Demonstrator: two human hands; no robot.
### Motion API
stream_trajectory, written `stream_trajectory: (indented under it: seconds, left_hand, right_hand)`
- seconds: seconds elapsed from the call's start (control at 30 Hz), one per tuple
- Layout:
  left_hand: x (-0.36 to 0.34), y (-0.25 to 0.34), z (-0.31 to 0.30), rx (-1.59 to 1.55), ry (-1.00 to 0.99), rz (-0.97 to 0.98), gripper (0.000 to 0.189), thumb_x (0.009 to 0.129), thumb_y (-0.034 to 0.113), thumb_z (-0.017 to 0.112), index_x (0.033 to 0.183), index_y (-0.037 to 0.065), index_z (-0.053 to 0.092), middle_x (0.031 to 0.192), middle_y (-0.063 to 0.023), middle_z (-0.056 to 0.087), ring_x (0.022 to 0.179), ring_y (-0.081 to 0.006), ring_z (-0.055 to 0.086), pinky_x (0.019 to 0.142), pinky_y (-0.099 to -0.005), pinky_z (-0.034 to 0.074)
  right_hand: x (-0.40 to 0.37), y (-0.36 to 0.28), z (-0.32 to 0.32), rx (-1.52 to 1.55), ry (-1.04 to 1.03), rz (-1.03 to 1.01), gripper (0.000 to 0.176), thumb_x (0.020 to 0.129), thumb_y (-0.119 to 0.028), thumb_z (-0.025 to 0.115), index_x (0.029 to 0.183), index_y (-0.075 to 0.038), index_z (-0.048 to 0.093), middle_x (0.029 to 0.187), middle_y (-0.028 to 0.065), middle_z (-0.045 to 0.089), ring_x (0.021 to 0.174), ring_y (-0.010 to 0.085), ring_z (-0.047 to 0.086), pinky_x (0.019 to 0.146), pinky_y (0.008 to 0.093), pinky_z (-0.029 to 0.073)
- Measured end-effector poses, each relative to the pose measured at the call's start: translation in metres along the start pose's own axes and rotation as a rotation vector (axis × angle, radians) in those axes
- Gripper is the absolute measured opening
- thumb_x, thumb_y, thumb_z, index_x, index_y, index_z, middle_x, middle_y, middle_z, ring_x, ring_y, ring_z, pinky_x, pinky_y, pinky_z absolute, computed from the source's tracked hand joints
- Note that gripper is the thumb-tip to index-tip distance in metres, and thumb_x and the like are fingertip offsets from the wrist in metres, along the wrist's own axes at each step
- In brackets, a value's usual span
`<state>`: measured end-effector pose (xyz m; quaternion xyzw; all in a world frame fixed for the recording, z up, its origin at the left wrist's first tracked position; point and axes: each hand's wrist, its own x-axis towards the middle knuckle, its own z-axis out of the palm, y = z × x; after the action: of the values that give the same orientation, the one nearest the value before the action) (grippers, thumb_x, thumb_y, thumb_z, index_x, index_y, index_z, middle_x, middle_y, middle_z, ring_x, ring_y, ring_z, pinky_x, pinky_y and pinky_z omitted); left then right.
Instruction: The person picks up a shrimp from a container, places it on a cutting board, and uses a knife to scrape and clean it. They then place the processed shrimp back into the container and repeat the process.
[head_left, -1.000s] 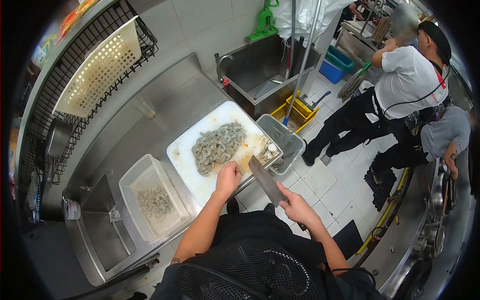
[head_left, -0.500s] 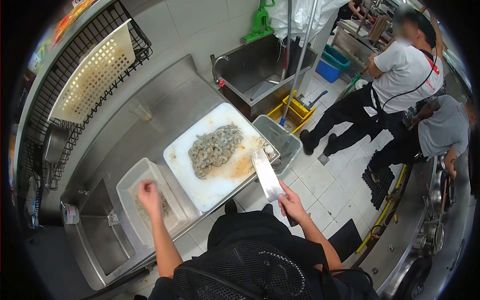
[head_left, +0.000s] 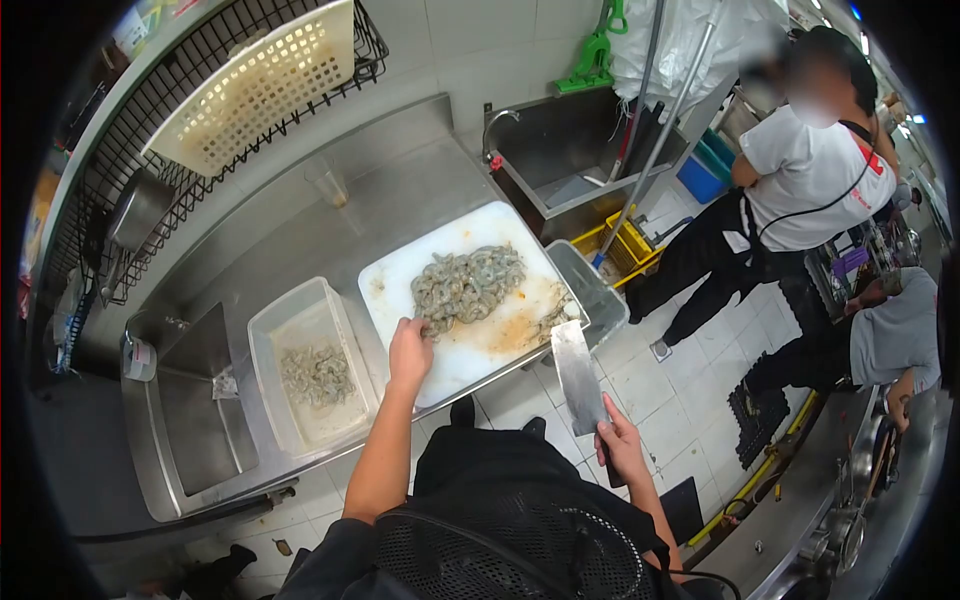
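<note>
My right hand [head_left: 622,447] grips the dark handle of a cleaver [head_left: 577,380], its broad blade held up beside the right front corner of the white cutting board [head_left: 390,300]. A pile of raw peeled shrimp [head_left: 465,285] lies across the board's middle. My left hand [head_left: 408,355] is at the pile's lower left edge, fingers closed around a shrimp there; the fingertips are partly hidden. More shrimp [head_left: 318,376] lie in the translucent plastic tub [head_left: 285,425] left of the board. Small scraps [head_left: 553,318] sit at the board's right edge.
A steel sink [head_left: 205,440] is at the left, another sink [head_left: 590,150] behind. A clear bin [head_left: 597,300] stands beside the board, near a yellow mop bucket [head_left: 630,243]. Two people [head_left: 810,170] stand at the right. A wire rack [head_left: 110,220] hangs above the counter.
My left hand has moved right from above the tub to the shrimp pile on the board. My right hand still holds the cleaver. The camera view has shifted.
</note>
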<state>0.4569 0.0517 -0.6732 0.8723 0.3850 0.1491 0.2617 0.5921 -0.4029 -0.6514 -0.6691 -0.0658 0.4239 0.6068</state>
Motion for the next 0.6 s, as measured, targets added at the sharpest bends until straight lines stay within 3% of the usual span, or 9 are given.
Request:
stream_trajectory:
  seconds: [0.1,0.17,0.3,0.37,0.5,0.6]
  left_hand:
    - [-0.004,0.001,-0.001,-0.022,0.027,-0.014,0.018,0.090,0.002,0.073,0.108,0.000,0.077,0.113,-0.0225,0.067,0.107,-0.0457,0.067,0.095,-0.0528,0.056]
    - [-0.001,-0.009,-0.003,0.031,0.025,0.043,0.019,0.092,0.003,0.071,0.109,0.000,0.078,0.114,-0.0222,0.068,0.107,-0.0455,0.068,0.096,-0.0531,0.056]
    - [-0.005,-0.006,-0.011,0.044,-0.004,0.092,0.020,0.093,0.004,0.069,0.110,0.000,0.079,0.111,-0.0214,0.070,0.109,-0.0447,0.068,0.097,-0.0525,0.056]
    - [-0.002,0.009,-0.011,0.003,-0.040,0.081,0.020,0.094,0.004,0.068,0.109,-0.001,0.079,0.110,-0.0211,0.071,0.109,-0.0444,0.069,0.098,-0.0523,0.056]
    - [0.001,0.070,0.023,-0.103,0.011,0.243,0.023,0.093,0.005,0.069,0.113,0.000,0.078,0.110,-0.0209,0.072,0.110,-0.0442,0.068,0.099,-0.0513,0.056]
    - [-0.003,0.088,0.059,-0.017,-0.042,0.390,0.025,0.095,0.006,0.069,0.117,0.001,0.078,0.112,-0.0204,0.072,0.113,-0.0432,0.067,0.100,-0.0509,0.056]
  right_hand:
    - [0.004,-0.007,0.025,0.004,-0.001,-0.065,0.069,0.115,-0.015,0.061,0.178,-0.018,0.032,0.077,0.0038,0.062,0.052,0.0122,0.056,0.049,0.0284,0.048]
    - [0.003,-0.014,0.044,0.121,0.001,-0.070,0.066,0.114,-0.012,0.061,0.176,-0.017,0.038,0.076,0.0010,0.060,0.054,0.0090,0.054,0.050,0.0257,0.046]
    - [0.010,-0.013,0.055,0.056,-0.065,-0.083,0.069,0.114,-0.010,0.062,0.177,-0.021,0.036,0.077,0.0029,0.060,0.051,0.0103,0.052,0.048,0.0268,0.046]
    - [0.012,-0.019,0.056,-0.004,-0.046,-0.064,0.069,0.113,-0.009,0.061,0.176,-0.022,0.037,0.077,0.0017,0.060,0.052,0.0089,0.053,0.049,0.0263,0.046]
    - [0.022,-0.028,0.054,-0.109,-0.019,-0.027,0.071,0.111,-0.009,0.062,0.176,-0.025,0.039,0.077,0.0003,0.059,0.053,0.0076,0.053,0.049,0.0264,0.048]
    - [0.020,-0.047,0.061,-0.158,0.004,0.037,0.073,0.109,-0.009,0.064,0.176,-0.027,0.039,0.077,0.0009,0.059,0.053,0.0079,0.054,0.048,0.0272,0.048]
